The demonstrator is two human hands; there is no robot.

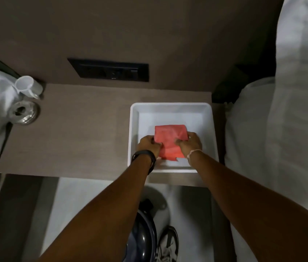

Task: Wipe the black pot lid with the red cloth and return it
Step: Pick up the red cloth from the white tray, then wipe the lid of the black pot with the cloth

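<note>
Both hands [170, 145] pinch the red cloth [169, 140] in the white tray [172, 106]; lid [143, 235] on floor, wiped or not unclear.

A plain red folded cloth [170, 142] lies in a white square plastic tray [172, 106] on a brown wood-grain table [77, 133]; a glossy black pot lid [142, 235] sits on the pale floor.

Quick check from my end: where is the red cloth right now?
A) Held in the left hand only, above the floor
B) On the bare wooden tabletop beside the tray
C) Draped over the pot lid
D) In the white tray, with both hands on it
D: the red cloth lies inside the white tray, with the left hand and right hand gripping its near edges.
</note>
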